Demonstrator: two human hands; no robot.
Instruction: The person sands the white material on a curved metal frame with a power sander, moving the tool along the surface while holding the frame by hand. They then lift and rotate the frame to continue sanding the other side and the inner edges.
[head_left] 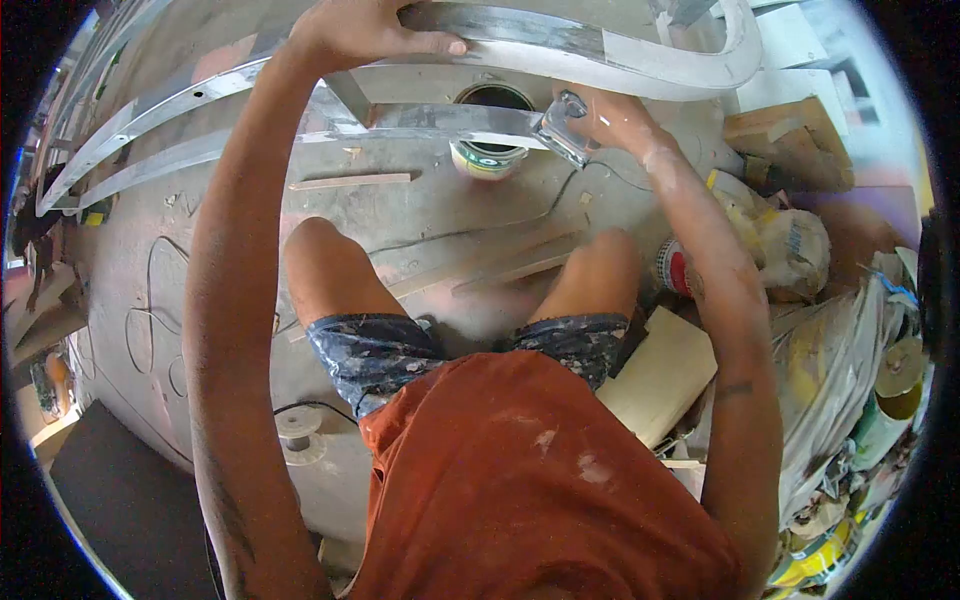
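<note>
Left hand (355,30) grips frame (560,55); right hand (608,118) grasps tool (566,128). Open can (488,162) beneath frame's bar; cord (460,236), wood strip (350,181) on floor (110,290); cardboard (800,150) toward right edge.

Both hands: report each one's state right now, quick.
Left hand: on the pale curved frame, thumb extended; whether its fingers are closed cannot be told.
Right hand: closed, holding a silvery tool.

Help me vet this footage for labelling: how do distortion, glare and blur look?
Head view: strong fisheye distortion with black corners; head view: a bright, washed-out area at the upper right; head view: the right hand looks slightly soft, possibly from motion, while pale marks on the rust-red shirt remain readable.
</note>
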